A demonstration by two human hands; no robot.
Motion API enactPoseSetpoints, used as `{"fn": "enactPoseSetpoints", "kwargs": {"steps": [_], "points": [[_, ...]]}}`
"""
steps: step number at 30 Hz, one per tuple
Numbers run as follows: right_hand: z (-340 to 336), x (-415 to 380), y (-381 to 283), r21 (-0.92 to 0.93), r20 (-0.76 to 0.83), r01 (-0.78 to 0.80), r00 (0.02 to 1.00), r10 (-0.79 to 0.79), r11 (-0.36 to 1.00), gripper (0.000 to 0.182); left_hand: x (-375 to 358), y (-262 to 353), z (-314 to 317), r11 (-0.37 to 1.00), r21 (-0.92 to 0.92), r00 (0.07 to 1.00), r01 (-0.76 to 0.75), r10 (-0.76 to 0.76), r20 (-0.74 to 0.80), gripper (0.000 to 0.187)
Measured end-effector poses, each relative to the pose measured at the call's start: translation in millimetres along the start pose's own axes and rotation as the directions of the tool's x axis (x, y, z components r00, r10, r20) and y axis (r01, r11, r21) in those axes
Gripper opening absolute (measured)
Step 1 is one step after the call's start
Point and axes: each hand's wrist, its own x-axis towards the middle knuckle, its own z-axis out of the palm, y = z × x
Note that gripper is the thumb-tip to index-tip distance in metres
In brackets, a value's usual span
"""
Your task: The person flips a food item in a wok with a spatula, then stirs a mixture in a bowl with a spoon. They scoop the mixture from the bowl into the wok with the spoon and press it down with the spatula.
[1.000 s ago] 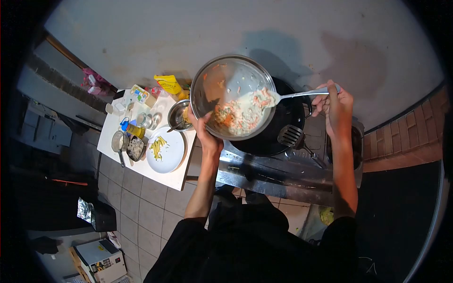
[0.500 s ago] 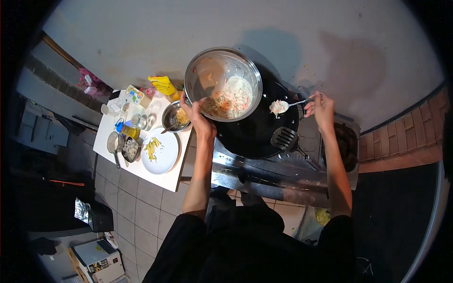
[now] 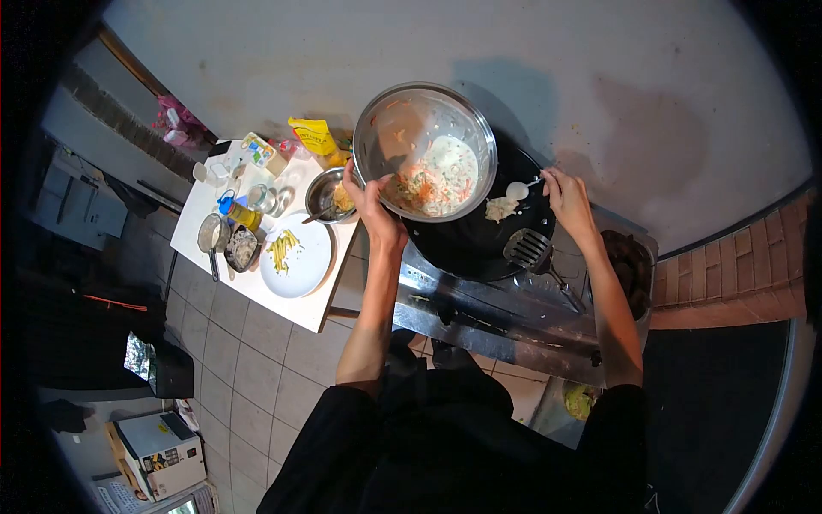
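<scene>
My left hand [image 3: 374, 212] grips the rim of a steel bowl [image 3: 402, 128], held tilted over a black pan [image 3: 479, 244] on the stove. A pale batter with orange and green shreds [image 3: 437, 177] lies in the bowl's lower side. My right hand [image 3: 565, 194] holds a metal spoon [image 3: 519, 189] with its head low over the pan. A dollop of the mix [image 3: 499, 208] lies in the pan just under the spoon.
A slotted spatula [image 3: 531, 250] rests on the pan's right edge. The steel stove [image 3: 497, 317] has a second burner at the right. A white table [image 3: 282, 300] at the left carries a plate with yellow strips [image 3: 295, 257], a small steel bowl [image 3: 328, 195], jars and packets.
The spoon left the bowl with a load, moved right over the pan and lowered; a dollop now lies in the pan. The bowl stayed tilted in my left hand.
</scene>
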Motion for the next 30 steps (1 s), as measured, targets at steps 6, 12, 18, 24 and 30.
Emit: {"fn": "enactPoseSetpoints", "kwargs": {"steps": [6,12,18,24,30], "points": [[-8.8,-11.3,2.3,-0.046,-0.065,0.069,0.995,-0.072,0.997,0.021,0.1,-0.3,0.9,1.000,0.000,1.000,-0.008,0.008,0.003,0.072],[-29.3,-15.9,-5.2,0.239,-0.306,-0.119,0.933,0.191,0.964,0.030,1.8,-3.9,1.3,1.000,-0.005,1.000,0.010,-0.010,-0.001,0.072],[-51.9,-17.6,-26.6,0.494,-0.430,0.024,0.876,0.221,0.869,0.029,9.7,-14.8,1.1,0.996,0.072,0.998,0.042,-0.045,0.045,0.072],[-46.3,-12.2,-78.6,0.583,-0.360,-0.062,0.874,0.326,0.810,0.029,4.5,-19.8,10.8,0.998,0.053,0.996,0.022,-0.026,0.080,0.072],[-2.2,9.5,-64.3,0.214,-0.305,0.160,0.948,-0.090,0.964,0.026,7.5,-35.6,8.7,0.999,0.044,0.995,-0.005,0.000,0.100,0.073]]}}
